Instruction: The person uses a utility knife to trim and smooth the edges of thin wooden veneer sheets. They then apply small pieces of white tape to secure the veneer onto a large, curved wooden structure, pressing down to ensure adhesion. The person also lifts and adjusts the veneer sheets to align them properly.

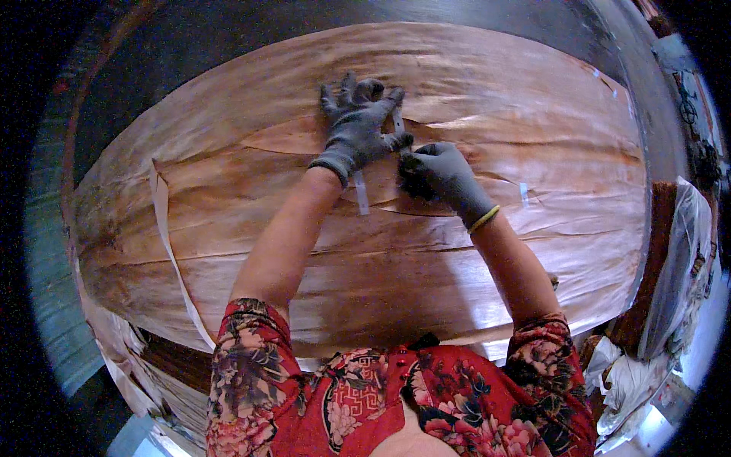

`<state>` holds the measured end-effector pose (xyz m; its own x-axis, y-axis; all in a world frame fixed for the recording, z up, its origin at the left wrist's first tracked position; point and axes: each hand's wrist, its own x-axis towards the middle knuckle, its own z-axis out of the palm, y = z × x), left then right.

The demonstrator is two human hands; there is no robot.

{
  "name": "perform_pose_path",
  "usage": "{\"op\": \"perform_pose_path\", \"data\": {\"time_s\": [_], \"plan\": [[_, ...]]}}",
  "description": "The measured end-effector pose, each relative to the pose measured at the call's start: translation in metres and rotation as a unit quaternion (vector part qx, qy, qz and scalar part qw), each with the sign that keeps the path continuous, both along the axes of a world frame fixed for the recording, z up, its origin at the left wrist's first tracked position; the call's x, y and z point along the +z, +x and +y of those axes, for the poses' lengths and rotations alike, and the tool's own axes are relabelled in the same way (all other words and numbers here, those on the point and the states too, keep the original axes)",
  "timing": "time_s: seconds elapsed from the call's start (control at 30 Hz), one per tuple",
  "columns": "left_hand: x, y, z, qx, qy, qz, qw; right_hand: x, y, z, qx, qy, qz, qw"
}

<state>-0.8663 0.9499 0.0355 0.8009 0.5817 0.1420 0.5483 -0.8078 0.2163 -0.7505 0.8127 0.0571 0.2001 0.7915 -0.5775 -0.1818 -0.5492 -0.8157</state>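
A large sheet of brown wood veneer (365, 266) spreads out below me, wrinkled and split along its grain. My left hand (356, 126), in a grey glove, lies on it with fingers spread; its index finger and thumb touch a short pale strip of perforated tape (397, 118). My right hand (449, 175), also gloved and with a yellow band at the cuff, pinches at the lower end of that strip, close to my left thumb. Its fingertips are partly in dark shadow. Another pale tape piece (362, 193) sticks to the veneer just below my left hand.
A further tape piece (524, 194) is on the veneer at right. At left, a narrow loose veneer strip (169, 236) curls up along a split. Stacked brown sheets (647, 266) with clear plastic wrapping (674, 259) stand off the right edge. Dark surface (251, 38) borders the far side.
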Motion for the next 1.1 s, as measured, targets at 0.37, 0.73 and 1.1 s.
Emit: {"op": "perform_pose_path", "data": {"time_s": [0.37, 0.73, 1.1], "plan": [[0.013, 0.007, -0.002, 0.043, -0.051, 0.075, 0.995, 0.036, 0.075, -0.003, 0.187, -0.076, -0.080, 0.976], [-0.007, -0.140, 0.058, 0.212, 0.110, -0.190, 0.952, 0.064, 0.000, 0.014, 0.111, 0.077, -0.018, 0.991], [-0.020, -0.204, 0.067, 0.276, 0.149, -0.140, 0.939, 0.025, -0.080, 0.126, 0.166, 0.158, 0.039, 0.973]]}}
